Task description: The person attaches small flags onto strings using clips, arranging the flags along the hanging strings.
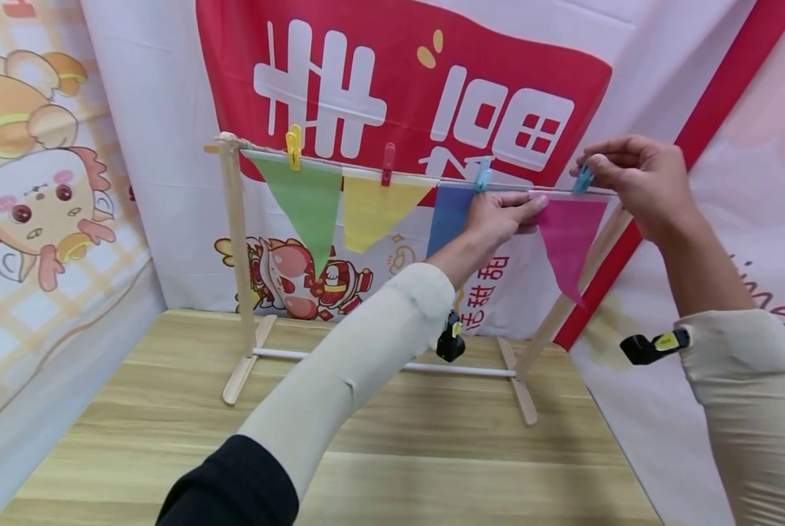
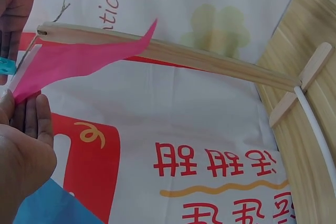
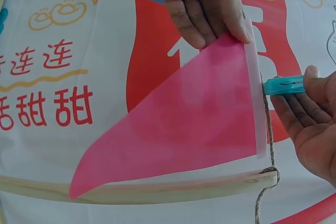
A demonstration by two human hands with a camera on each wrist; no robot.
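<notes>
A pink triangular flag (image 1: 571,232) with a white top edge is at the right end of a twine string (image 3: 269,124). My left hand (image 1: 500,217) pinches its upper left corner between thumb and fingers. In my right hand (image 1: 655,183) a light-blue clothespin (image 3: 285,85) is held by thumb and fingers, its tip at the string and the flag's top edge. Left of my hands hang a green flag (image 1: 303,197), a yellow flag (image 1: 382,208) and a blue flag (image 1: 450,215), partly behind my left hand. A yellow clothespin (image 1: 293,147), a red clothespin (image 1: 388,164) and another blue clothespin (image 1: 483,175) sit on them.
The string runs between a left wooden post (image 1: 236,241) and a right wooden post (image 2: 173,53). A white rod (image 1: 461,370) joins the feet on the wood-grain table (image 1: 431,467). Printed cloth (image 1: 162,88) hangs behind the frame and along the sides.
</notes>
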